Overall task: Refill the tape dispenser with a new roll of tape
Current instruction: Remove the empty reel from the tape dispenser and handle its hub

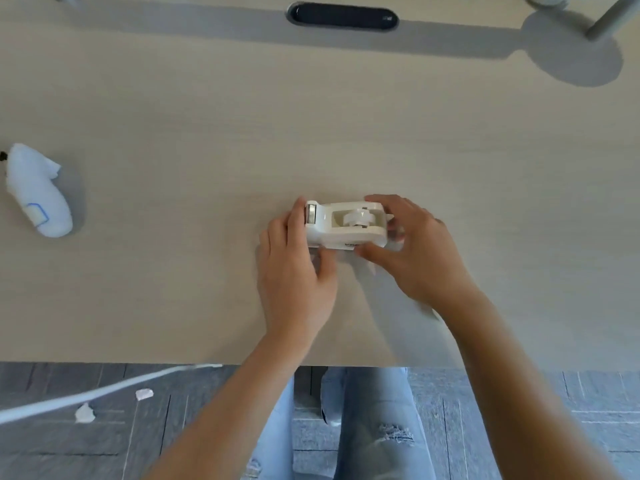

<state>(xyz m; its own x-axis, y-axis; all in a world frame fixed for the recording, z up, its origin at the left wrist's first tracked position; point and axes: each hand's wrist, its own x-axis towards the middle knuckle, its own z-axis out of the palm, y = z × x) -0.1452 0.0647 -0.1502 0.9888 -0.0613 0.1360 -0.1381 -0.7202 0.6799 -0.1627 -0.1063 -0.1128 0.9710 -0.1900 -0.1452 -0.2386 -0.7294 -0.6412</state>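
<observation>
A pale wood-grain desk (pixel 214 126) with a dark cable grommet (pixel 343 16) stood over grey plank flooring (pixel 104 445).

An office, by the look of it: a pale wood-grain desk (pixel 173 109) with an oval cable grommet (pixel 343 16) at its far edge beyond the hands, and grey carpet tiles (pixel 519 410) on the floor below them.

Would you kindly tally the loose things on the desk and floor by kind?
Tape dispenser: 1
White wrapped bundle: 1
Crumpled paper scraps on the floor: 2
Total: 4
</observation>
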